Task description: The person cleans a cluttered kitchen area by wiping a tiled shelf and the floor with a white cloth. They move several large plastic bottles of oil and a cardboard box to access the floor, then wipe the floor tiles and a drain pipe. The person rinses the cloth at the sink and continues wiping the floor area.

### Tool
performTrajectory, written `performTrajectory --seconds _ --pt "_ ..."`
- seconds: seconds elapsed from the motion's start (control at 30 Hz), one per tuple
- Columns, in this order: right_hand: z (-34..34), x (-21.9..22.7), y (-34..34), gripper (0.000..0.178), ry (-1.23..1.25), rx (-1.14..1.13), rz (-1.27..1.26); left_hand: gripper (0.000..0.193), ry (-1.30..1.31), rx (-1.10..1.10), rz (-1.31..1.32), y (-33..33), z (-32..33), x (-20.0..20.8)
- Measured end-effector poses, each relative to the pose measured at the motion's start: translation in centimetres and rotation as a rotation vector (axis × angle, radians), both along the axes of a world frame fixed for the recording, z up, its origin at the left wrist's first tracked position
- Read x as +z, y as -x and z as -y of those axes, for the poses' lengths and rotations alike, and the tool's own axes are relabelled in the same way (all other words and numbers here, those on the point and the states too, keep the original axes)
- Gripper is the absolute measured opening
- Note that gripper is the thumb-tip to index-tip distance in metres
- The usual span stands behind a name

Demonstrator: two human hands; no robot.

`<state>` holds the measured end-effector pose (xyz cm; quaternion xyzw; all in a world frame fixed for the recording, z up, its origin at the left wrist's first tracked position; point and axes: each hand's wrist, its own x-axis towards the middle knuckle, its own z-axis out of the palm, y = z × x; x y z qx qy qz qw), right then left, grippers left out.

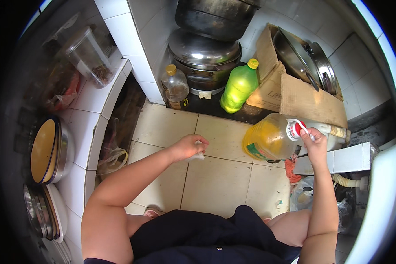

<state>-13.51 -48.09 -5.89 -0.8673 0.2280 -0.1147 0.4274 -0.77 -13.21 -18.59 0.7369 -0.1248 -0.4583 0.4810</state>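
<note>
Dark garment (198, 235), near; left hand (188, 147), curled over white wad (199, 156); right hand (317, 144), gripping white handle (296, 120) of 1 yellow-liquid bottle (268, 137), right side, long axis left-right, red cap (299, 128) by right hand.

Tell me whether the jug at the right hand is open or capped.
The jug is capped: a red cap is on it, by the white handle the right hand holds. How tight, I cannot tell.

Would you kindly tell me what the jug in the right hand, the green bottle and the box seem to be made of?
Jug: probably clear, glossy plastic; see-through wall, soft highlights.
Green bottle: likely glossy translucent plastic; light glows through.
Box: matt cardboard, judging by its brown, folded flaps.
</note>
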Motion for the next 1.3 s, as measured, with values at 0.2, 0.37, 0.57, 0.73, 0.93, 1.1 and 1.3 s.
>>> performTrajectory --seconds 0.2,0.37,0.57,0.73,0.93,1.1,1.3 --pt "-1.7 1.1 0.0 0.015 -0.190 -0.069 -0.016 0.029 -0.145 -0.090 0.131 -2.0 -2.2 -1.2" --pt "-4.6 3.2 0.1 0.014 -0.279 -0.041 -0.075 0.034 -0.272 -0.452 -0.005 -2.5 -3.8 -1.4" --pt "-8.4 3.7 0.2 0.014 -0.349 0.071 -0.127 0.052 -0.286 -0.736 -0.111 1.2 -2.8 -0.9" --pt "-14.5 4.3 -3.4 0.018 -0.412 0.301 -0.150 0.065 -0.260 -1.012 -0.072 2.8 -3.2 1.1" --pt "-20.4 3.4 -8.2 0.019 -0.389 0.507 -0.162 0.053 -0.203 -0.541 0.071 2.6 -5.7 1.5" --pt "-25.4 2.5 -11.6 0.023 -0.462 0.621 -0.145 0.042 -0.289 -0.118 0.203 -0.6 -9.4 1.7" --pt "-30.7 -0.8 -18.1 0.030 -0.306 0.812 0.086 0.045 -0.201 0.505 0.067 -3.2 -12.3 4.0"
